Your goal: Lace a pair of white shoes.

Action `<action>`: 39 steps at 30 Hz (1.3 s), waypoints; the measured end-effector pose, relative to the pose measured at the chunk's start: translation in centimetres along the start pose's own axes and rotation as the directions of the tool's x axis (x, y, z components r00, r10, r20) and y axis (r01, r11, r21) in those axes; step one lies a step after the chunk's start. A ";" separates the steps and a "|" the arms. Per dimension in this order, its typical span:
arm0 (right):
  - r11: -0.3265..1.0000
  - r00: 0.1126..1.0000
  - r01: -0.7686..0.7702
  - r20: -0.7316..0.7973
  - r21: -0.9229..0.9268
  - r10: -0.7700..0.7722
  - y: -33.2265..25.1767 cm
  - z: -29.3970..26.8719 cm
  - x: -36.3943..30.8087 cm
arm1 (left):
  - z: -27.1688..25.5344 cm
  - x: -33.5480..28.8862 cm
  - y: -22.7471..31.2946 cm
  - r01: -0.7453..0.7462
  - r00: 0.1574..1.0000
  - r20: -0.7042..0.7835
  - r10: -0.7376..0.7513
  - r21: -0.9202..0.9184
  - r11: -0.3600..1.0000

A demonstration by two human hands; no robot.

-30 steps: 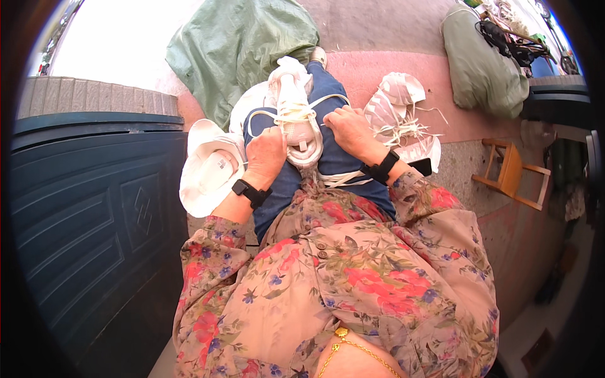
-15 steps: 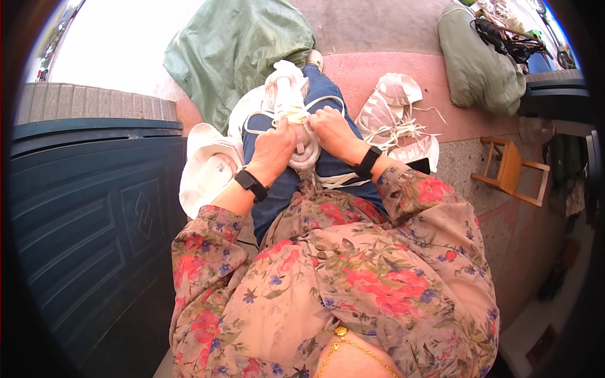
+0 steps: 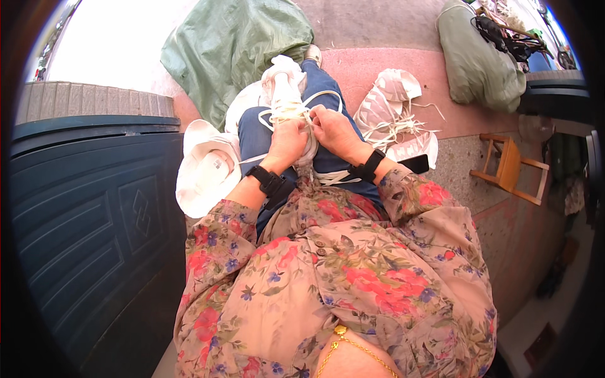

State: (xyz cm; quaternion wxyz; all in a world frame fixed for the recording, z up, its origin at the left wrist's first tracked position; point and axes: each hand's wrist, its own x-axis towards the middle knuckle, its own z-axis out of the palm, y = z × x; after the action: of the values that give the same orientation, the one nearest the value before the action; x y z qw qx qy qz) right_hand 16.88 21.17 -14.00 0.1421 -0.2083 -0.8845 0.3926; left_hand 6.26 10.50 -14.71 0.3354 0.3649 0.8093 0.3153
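Note:
On my lap, between my jeans-clad thighs, lies a white shoe (image 3: 283, 77) with cream laces crossing its upper. My left hand (image 3: 288, 145) is closed over the near part of the shoe, its fingertips pinching a shoelace (image 3: 289, 113). Right beside it, my right hand (image 3: 335, 133) also pinches lace, with fingertips nearly touching the left ones. One lace loop arcs over my right thigh, and a smaller loop shows at the shoe's left side. The exact crossing between the fingertips is too small to make out.
More white shoes lie to the left (image 3: 208, 170) and right (image 3: 383, 104), the right ones with tangled laces. A black phone (image 3: 414, 164) rests near them. Around are a green tarp (image 3: 236, 53), a full sack (image 3: 479, 60), a wooden stool (image 3: 508, 166) and a blue panelled door (image 3: 94, 233).
My left hand has moved right, closer to my right hand. The lace loop at the left has shrunk, and a strand now runs leftward from the left hand.

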 end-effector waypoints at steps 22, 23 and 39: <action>0.990 0.987 0.129 0.099 -0.055 -0.123 0.9 -6.0 -6.8 | -7.8 8.9 0.8 -0.054 0.987 -0.146 0.072 0.128 0.990; 0.991 0.989 0.116 0.097 -0.061 -0.109 1.2 -6.3 -7.4 | -7.8 9.1 1.1 -0.019 0.986 -0.165 0.034 0.092 0.996; 0.910 0.861 0.324 0.480 -0.259 -0.170 -0.7 -5.8 -10.0 | -7.1 12.2 0.7 0.014 0.961 -0.275 0.023 0.133 0.991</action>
State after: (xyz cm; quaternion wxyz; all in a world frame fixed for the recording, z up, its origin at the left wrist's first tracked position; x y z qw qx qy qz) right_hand 27.82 19.60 -10.53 -0.0519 -0.0167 -0.9656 0.2541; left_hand -5.17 18.77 -13.97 0.1934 0.3410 0.8666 0.3088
